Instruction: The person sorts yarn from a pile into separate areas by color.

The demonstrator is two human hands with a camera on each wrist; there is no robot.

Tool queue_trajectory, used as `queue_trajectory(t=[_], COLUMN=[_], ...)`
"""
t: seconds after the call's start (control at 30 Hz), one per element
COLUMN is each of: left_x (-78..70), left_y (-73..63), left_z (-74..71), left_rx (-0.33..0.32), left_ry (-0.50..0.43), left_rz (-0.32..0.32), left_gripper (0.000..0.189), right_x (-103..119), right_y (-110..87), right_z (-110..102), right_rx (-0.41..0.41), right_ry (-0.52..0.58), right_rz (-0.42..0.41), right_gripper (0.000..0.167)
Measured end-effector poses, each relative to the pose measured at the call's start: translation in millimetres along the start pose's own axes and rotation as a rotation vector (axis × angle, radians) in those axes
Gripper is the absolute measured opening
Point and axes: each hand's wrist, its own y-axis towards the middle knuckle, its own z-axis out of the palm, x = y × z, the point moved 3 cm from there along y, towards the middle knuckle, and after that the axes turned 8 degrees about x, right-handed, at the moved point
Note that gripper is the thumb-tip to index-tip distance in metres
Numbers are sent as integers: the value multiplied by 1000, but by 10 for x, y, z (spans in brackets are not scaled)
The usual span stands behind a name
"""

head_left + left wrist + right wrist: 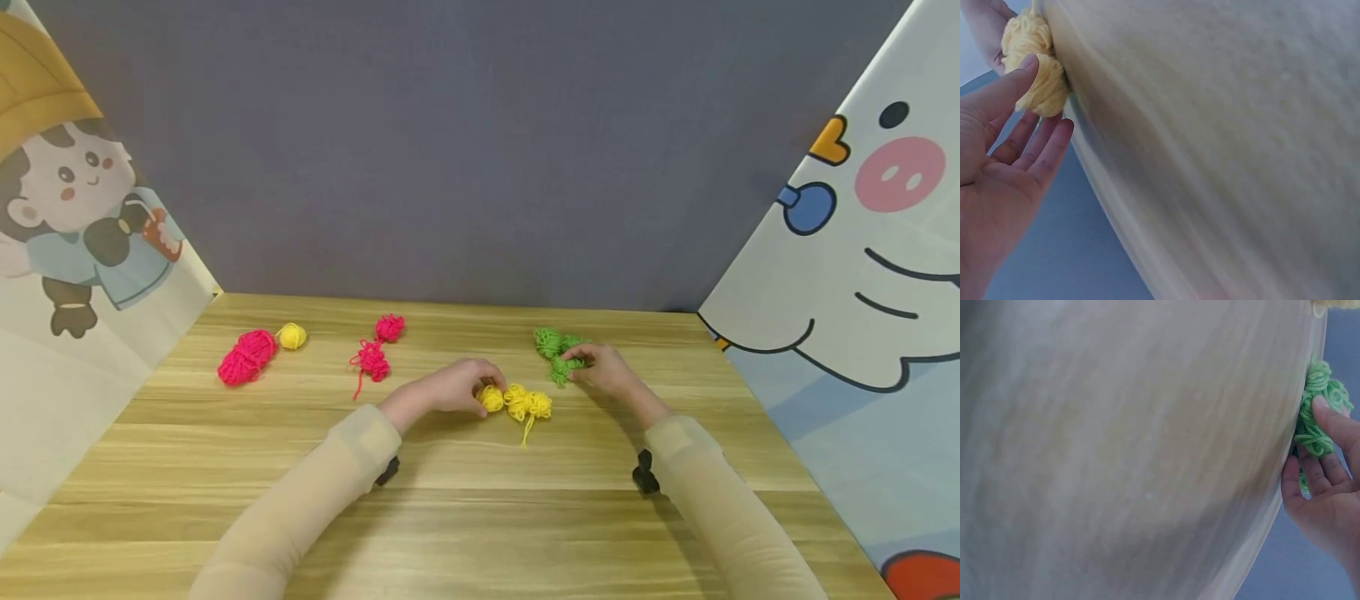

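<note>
My left hand (455, 386) pinches a small yellow yarn ball (491, 399) between thumb and fingers, low over the wooden table. Touching that ball on its right is a looser yellow yarn bundle (517, 402) with a loose tail hanging toward the front. In the left wrist view, the thumb lies across the yellow yarn (1047, 87), with the fingers behind it. Farther right, my right hand (609, 371) pinches the near end of a green yarn bundle (550, 341). The right wrist view shows its thumb on the green yarn (1316, 434); the fingers are partly hidden behind it.
At the left of the table (480, 517) lie a large pink yarn skein (247, 358) and another yellow yarn ball (292, 336). Pink yarn bundles (372, 361) with a loose tail lie between them and my left hand. A grey panel (480, 150) stands along the back edge.
</note>
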Motion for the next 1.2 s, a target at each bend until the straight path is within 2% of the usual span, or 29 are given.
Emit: queue_trajectory(t=[0.13,0.33,0.7,0.8,1.03,1.2], left_x=[-30,-80,-131,-152,-212,-216], left_y=[-63,-168,-339,-404,-585,-712], left_z=[-52,-148,-357,-423,-574,-657], left_rx=[-10,-37,-86,-110,-187,-235], left_ry=[-38,-45,-44,-43,-46,-56], left_rz=[-12,-50,-27,-35,1,0], left_gripper=[49,52,48,48,50,48], right_x=[10,-1,-25,-22,-9,-10], right_y=[-2,3,16,17,9,12], right_z=[-9,-8,6,8,5,9], right_rx=[4,6,3,3,0,7], right_ry=[11,9,-1,0,9,6], right_rz=[2,4,0,1,6,4], right_gripper=[28,28,28,28,28,28])
